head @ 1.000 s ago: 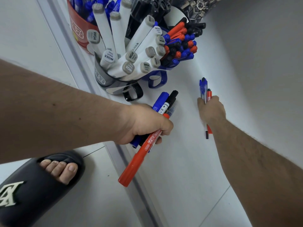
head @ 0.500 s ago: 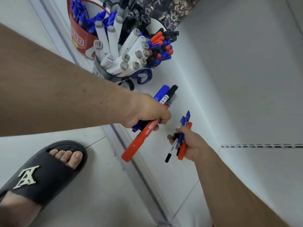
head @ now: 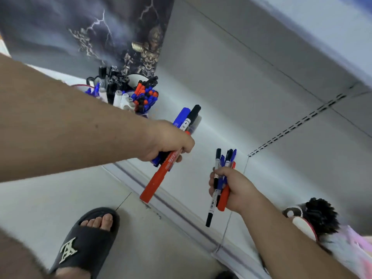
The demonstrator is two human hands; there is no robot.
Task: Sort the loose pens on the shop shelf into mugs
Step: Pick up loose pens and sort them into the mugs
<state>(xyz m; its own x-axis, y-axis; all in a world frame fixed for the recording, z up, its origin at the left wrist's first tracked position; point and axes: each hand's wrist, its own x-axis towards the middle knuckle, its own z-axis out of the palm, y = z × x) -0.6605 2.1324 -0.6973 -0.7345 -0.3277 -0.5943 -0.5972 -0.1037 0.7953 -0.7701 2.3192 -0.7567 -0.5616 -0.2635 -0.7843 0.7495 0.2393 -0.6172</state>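
Observation:
My left hand (head: pixel 169 140) grips a bunch of thick markers (head: pixel 159 178): a long red one sticks out downward, blue and black caps point up. My right hand (head: pixel 235 188) holds a bundle of thin pens (head: pixel 220 174), black, blue and red, above the white shelf (head: pixel 201 141). Several mugs packed with pens (head: pixel 141 97) stand at the shelf's far left end, partly hidden behind my left forearm.
The shelf's front rail (head: pixel 181 210) runs diagonally below my hands. A foot in a black slipper (head: pixel 84 244) stands on the tiled floor. A mug of black pens (head: pixel 318 216) sits at the right edge. A dark poster (head: pixel 100 31) backs the left mugs.
My right hand lifted the thin pens off the shelf and drew back toward me. The view swung up and right, so the mugs look farther away. The left hand keeps its markers.

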